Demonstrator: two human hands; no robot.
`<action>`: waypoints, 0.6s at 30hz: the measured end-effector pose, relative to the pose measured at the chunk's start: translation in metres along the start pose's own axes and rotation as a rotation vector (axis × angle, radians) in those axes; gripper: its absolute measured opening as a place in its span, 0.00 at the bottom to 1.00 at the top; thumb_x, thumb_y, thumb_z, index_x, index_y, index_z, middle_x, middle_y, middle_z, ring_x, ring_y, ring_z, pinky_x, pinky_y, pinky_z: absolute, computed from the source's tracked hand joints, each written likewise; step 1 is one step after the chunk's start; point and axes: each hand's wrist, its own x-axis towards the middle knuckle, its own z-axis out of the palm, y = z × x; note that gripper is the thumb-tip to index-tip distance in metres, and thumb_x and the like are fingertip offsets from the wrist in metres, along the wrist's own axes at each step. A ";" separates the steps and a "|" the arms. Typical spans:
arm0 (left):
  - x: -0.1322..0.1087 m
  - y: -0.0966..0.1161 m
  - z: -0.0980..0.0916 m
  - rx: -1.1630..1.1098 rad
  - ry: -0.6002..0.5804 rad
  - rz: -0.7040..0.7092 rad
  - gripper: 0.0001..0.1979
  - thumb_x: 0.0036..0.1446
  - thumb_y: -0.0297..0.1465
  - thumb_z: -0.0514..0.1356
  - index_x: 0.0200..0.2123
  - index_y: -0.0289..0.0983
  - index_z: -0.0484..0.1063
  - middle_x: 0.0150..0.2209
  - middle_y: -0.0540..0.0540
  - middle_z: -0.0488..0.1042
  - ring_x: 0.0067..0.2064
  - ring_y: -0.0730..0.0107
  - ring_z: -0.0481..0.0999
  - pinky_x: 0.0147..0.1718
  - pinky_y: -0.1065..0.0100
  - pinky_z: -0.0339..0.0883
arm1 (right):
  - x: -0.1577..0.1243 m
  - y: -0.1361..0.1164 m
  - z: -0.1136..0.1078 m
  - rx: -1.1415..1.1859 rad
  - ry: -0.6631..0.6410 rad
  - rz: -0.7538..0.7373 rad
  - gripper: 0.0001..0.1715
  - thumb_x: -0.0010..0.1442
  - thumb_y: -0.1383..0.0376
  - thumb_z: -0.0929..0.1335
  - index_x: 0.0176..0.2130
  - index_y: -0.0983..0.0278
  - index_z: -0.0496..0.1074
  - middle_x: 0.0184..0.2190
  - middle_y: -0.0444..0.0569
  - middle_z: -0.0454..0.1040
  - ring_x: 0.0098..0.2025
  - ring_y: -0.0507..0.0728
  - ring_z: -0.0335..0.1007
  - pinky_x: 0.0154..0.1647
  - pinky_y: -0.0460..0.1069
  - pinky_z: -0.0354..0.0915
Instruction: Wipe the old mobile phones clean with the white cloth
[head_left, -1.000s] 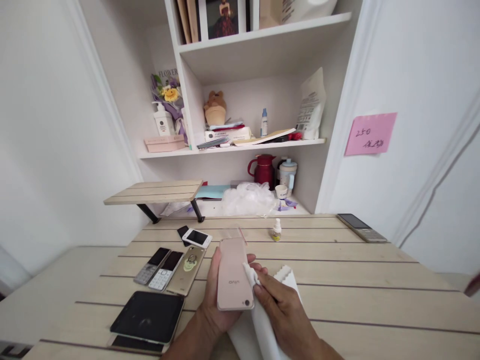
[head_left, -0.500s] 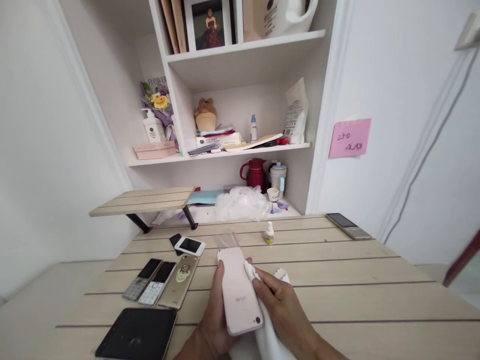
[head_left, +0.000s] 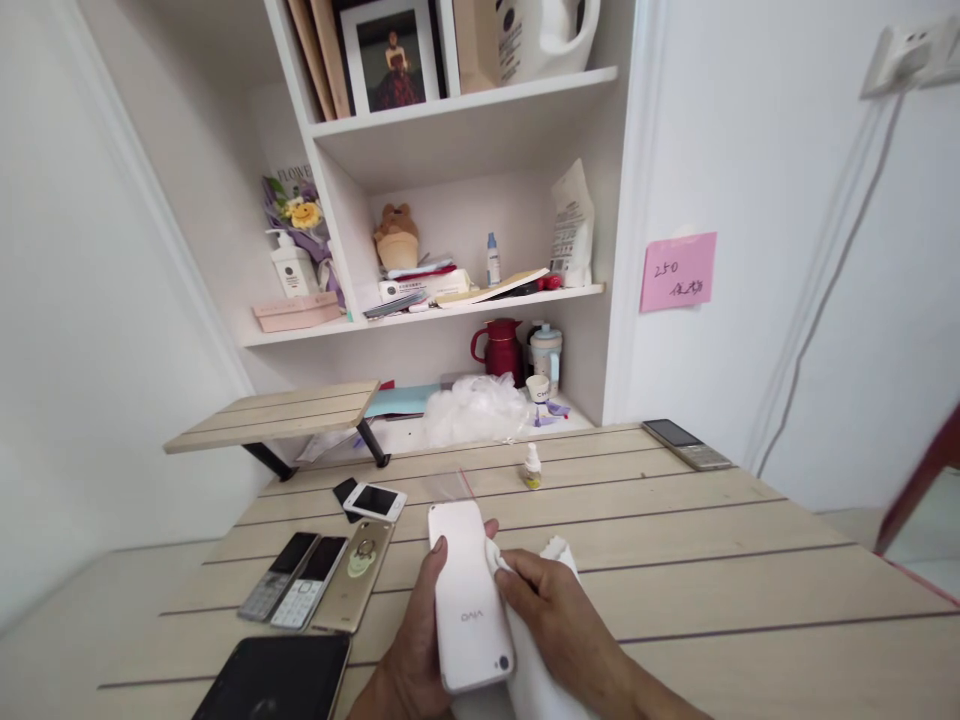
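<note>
A pale pink smartphone (head_left: pixel 469 590) marked "vivo" lies back side up in my left hand (head_left: pixel 418 632), whose thumb presses its left edge and whose fingertips show past the far right edge. My right hand (head_left: pixel 559 620) pinches a white cloth (head_left: pixel 536 665) against the phone's right side; the cloth hangs down below the hand, and one end sticks out behind the knuckles. Just beyond the phone is a clear plastic bag (head_left: pixel 448 486) with a red strip. A small spray bottle (head_left: pixel 532 468) stands upright farther back.
On the left lie a black tablet (head_left: pixel 274 675), two keypad phones (head_left: pixel 310 585), a gold phone (head_left: pixel 358 575) and a white phone (head_left: pixel 375 501) over a dark one. Another keypad phone (head_left: pixel 686 444) rests at the back right. A low wooden stand (head_left: pixel 277 412) and shelves (head_left: pixel 465 117) rise behind.
The camera view has turned slightly, shifting most of the scene left. My hands keep hold of the phone and the cloth, with the cloth still at the phone's right edge.
</note>
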 end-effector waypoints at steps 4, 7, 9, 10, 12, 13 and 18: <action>0.001 0.000 -0.002 -0.018 -0.032 -0.026 0.32 0.61 0.48 0.53 0.65 0.41 0.59 0.48 0.39 0.78 0.49 0.53 0.77 0.52 0.56 0.64 | 0.001 -0.001 -0.003 -0.019 -0.022 -0.007 0.19 0.63 0.54 0.63 0.28 0.64 0.69 0.27 0.44 0.70 0.32 0.56 0.64 0.32 0.48 0.59; 0.001 0.001 -0.004 -0.033 -0.035 -0.038 0.32 0.61 0.49 0.53 0.64 0.41 0.60 0.49 0.39 0.78 0.50 0.52 0.76 0.52 0.56 0.63 | 0.002 0.000 -0.004 -0.044 -0.050 0.006 0.18 0.63 0.55 0.63 0.26 0.63 0.64 0.24 0.41 0.64 0.29 0.53 0.60 0.30 0.47 0.56; 0.000 0.001 -0.005 -0.037 -0.026 -0.022 0.33 0.60 0.51 0.53 0.63 0.39 0.62 0.49 0.38 0.78 0.50 0.52 0.76 0.53 0.56 0.63 | 0.002 0.003 -0.004 -0.064 -0.065 0.031 0.19 0.63 0.56 0.63 0.24 0.62 0.59 0.22 0.39 0.58 0.27 0.52 0.55 0.28 0.46 0.53; 0.000 0.001 -0.005 -0.035 -0.024 -0.026 0.34 0.59 0.52 0.53 0.63 0.38 0.62 0.49 0.38 0.78 0.50 0.51 0.76 0.52 0.56 0.63 | 0.003 0.005 -0.004 -0.070 -0.073 0.045 0.20 0.62 0.57 0.63 0.23 0.61 0.56 0.21 0.38 0.56 0.26 0.51 0.53 0.26 0.46 0.52; 0.000 0.001 -0.005 -0.029 -0.026 -0.048 0.36 0.58 0.54 0.53 0.62 0.38 0.63 0.49 0.38 0.78 0.50 0.50 0.76 0.52 0.55 0.64 | 0.003 0.008 -0.003 -0.072 -0.081 0.067 0.20 0.61 0.58 0.64 0.22 0.61 0.53 0.21 0.37 0.53 0.25 0.50 0.51 0.25 0.45 0.51; 0.000 0.001 -0.005 -0.022 -0.030 -0.058 0.37 0.58 0.55 0.52 0.62 0.38 0.63 0.49 0.38 0.78 0.49 0.50 0.77 0.52 0.55 0.64 | 0.004 0.010 -0.003 -0.068 -0.078 0.073 0.21 0.61 0.58 0.64 0.22 0.61 0.53 0.21 0.37 0.53 0.24 0.50 0.51 0.25 0.45 0.51; 0.002 -0.001 -0.006 0.043 -0.023 -0.054 0.37 0.59 0.55 0.51 0.62 0.37 0.63 0.45 0.37 0.80 0.46 0.50 0.79 0.49 0.54 0.66 | 0.003 0.012 -0.004 -0.045 -0.026 0.087 0.20 0.63 0.56 0.62 0.24 0.60 0.53 0.21 0.38 0.55 0.24 0.51 0.54 0.23 0.45 0.51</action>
